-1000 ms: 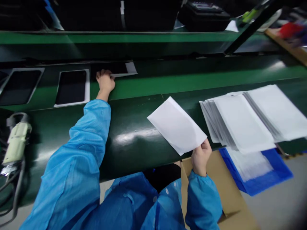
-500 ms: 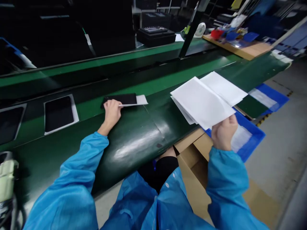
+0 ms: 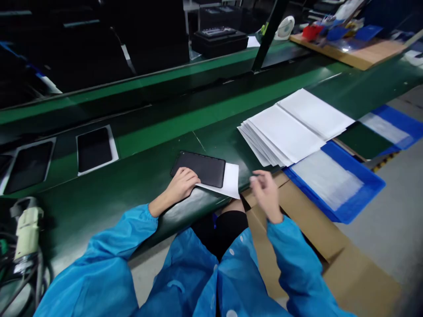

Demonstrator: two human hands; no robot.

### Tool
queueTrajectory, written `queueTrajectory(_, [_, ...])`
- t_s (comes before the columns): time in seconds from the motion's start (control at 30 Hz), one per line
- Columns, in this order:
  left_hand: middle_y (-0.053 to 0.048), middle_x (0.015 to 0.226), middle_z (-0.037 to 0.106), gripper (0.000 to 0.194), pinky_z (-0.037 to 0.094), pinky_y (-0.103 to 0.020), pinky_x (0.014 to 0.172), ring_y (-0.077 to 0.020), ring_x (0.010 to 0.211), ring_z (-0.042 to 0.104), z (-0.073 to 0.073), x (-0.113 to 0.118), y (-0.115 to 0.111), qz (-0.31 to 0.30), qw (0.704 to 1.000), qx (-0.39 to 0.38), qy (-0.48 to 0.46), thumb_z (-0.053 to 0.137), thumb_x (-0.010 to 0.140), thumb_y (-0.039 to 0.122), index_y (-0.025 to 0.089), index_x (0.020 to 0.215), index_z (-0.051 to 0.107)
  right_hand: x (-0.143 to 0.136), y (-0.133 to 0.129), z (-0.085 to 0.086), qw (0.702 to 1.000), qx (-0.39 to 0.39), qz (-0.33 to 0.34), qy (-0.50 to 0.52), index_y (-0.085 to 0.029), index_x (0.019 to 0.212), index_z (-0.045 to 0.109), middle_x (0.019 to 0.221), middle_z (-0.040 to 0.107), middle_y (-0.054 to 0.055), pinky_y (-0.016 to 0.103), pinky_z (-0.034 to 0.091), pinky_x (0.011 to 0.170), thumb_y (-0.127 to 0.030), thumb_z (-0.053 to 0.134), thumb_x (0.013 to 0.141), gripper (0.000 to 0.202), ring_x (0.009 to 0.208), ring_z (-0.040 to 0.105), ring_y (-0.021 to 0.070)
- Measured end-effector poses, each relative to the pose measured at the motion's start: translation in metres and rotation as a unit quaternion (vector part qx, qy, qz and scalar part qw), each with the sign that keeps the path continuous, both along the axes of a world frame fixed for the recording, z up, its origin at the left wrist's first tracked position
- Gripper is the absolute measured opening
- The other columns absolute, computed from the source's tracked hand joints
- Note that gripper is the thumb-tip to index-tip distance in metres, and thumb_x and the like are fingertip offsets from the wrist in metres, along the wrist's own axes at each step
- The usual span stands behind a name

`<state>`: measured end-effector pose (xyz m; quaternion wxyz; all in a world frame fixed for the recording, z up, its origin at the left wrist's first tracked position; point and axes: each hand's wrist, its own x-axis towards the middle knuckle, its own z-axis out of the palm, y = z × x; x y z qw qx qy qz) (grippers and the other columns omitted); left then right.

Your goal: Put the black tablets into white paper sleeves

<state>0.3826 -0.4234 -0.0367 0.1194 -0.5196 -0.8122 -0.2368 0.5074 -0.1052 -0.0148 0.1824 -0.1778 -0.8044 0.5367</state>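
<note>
My left hand [image 3: 181,185] rests on the near left corner of a black tablet [image 3: 200,168], which lies on a white sheet [image 3: 230,181] at the near edge of the dark green bench [image 3: 139,180]. My right hand [image 3: 266,195] hovers just right of the sheet, fingers loosely apart and blurred, holding nothing. A fanned stack of white envelopes [image 3: 291,127] lies on the bench beyond my right hand. Both arms are in blue sleeves.
Two more black tablets on white sheets [image 3: 94,149] [image 3: 29,160] ride the green conveyor belt [image 3: 198,115] at left. A blue tray [image 3: 333,180] and an open cardboard box [image 3: 317,246] sit at lower right. A beige electric tool [image 3: 25,229] hangs at far left.
My left hand pulled the tablet and its sheet from the belt to the bench's near edge. My right hand set its envelope on the stack and came back empty.
</note>
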Motion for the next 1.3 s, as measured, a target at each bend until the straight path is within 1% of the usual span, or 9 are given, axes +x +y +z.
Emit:
queueTrajectory(0.1, [-0.008,0.097,0.074,0.03,0.043,-0.04,0.096,-0.0219,0.1,0.063,0.003,0.008,0.004,-0.039,0.999,-0.011,-0.019,0.044,0.107,0.014,0.02,0.103,0.073,-0.004,-0.039,-0.006,0.992,0.029,0.09,-0.086,-0.024,0.121,0.056,0.071,0.068,-0.004,0.032,0.046,0.06,-0.054,0.067,0.089,0.045,0.054,0.06,0.0183])
queueTrajectory(0.27, [-0.01,0.1,0.076,0.033,0.046,-0.038,0.096,-0.022,0.103,0.065,0.001,0.008,0.005,-0.106,0.992,-0.031,-0.057,0.043,0.109,0.021,0.021,0.109,0.076,-0.019,-0.046,0.001,0.972,0.037,0.151,-0.179,-0.022,0.139,0.047,0.071,0.071,-0.006,0.033,0.049,0.066,-0.049,0.068,0.086,0.063,0.059,0.067,0.022])
queueTrajectory(0.5, [-0.011,0.107,0.076,0.035,0.047,-0.04,0.098,-0.0231,0.107,0.065,0.001,0.007,0.003,-0.11,0.991,-0.041,-0.062,0.042,0.107,0.02,0.023,0.11,0.077,-0.022,-0.052,-0.007,0.96,0.182,0.087,-0.195,-0.021,0.134,0.054,0.067,0.066,-0.003,0.031,0.039,0.063,-0.038,0.061,0.089,0.049,0.066,0.068,0.0251])
queueTrajectory(0.67, [-0.012,0.112,0.076,0.033,0.047,-0.042,0.096,-0.0245,0.109,0.065,0.006,-0.001,-0.017,-0.066,0.996,-0.048,-0.029,0.045,0.102,0.016,0.022,0.107,0.077,-0.011,-0.029,-0.008,0.957,0.225,0.012,-0.183,-0.022,0.121,0.06,0.073,0.068,0.002,0.033,0.039,0.063,-0.036,0.058,0.089,0.035,0.069,0.067,0.0264])
queueTrajectory(0.73, [-0.011,0.107,0.076,0.032,0.048,-0.043,0.095,-0.0248,0.106,0.066,0.008,-0.01,-0.032,-0.028,0.998,-0.055,-0.032,0.045,0.1,0.014,0.022,0.105,0.076,-0.002,-0.014,-0.011,0.971,0.183,-0.011,-0.155,-0.023,0.117,0.059,0.074,0.068,0.002,0.034,0.043,0.064,-0.037,0.058,0.088,0.032,0.069,0.067,0.0256])
queueTrajectory(0.83, [-0.011,0.107,0.076,0.029,0.049,-0.043,0.095,-0.0259,0.106,0.067,0.009,-0.026,-0.056,0.055,0.996,-0.057,-0.04,0.046,0.1,0.015,0.02,0.103,0.074,0.016,0.005,-0.02,0.991,0.005,-0.031,-0.127,-0.025,0.118,0.053,0.068,0.065,-0.003,0.031,0.044,0.055,-0.047,0.064,0.086,0.041,0.054,0.06,0.0202])
queueTrajectory(0.93, [-0.013,0.115,0.074,0.027,0.05,-0.045,0.098,-0.0279,0.111,0.067,0.01,-0.041,-0.076,0.115,0.99,-0.057,-0.052,0.046,0.102,0.022,0.019,0.108,0.073,0.034,0.014,-0.03,0.977,-0.181,-0.04,-0.104,-0.026,0.122,0.051,0.057,0.056,-0.01,0.025,0.035,0.043,-0.053,0.073,0.081,0.054,0.041,0.049,0.014])
queueTrajectory(1.07, [-0.013,0.125,0.07,0.037,0.049,-0.048,0.106,-0.0297,0.121,0.064,0.013,-0.051,-0.092,0.121,0.988,-0.072,-0.07,0.039,0.099,0.022,0.02,0.116,0.071,0.048,0.013,-0.039,0.951,-0.282,-0.105,-0.066,-0.023,0.125,0.06,0.057,0.053,-0.011,0.021,0.03,0.04,-0.048,0.081,0.076,0.059,0.039,0.043,0.0085])
queueTrajectory(1.3, [-0.014,0.119,0.068,0.024,0.045,-0.053,0.103,-0.0343,0.118,0.062,0.023,-0.017,-0.057,0.093,0.995,-0.025,0.02,0.053,0.1,0.033,0.022,0.115,0.069,0.046,0.008,-0.038,0.924,-0.363,-0.124,0.01,-0.024,0.117,0.067,0.059,0.053,-0.01,0.02,0.028,0.037,-0.045,0.084,0.075,0.05,0.042,0.043,0.0079])
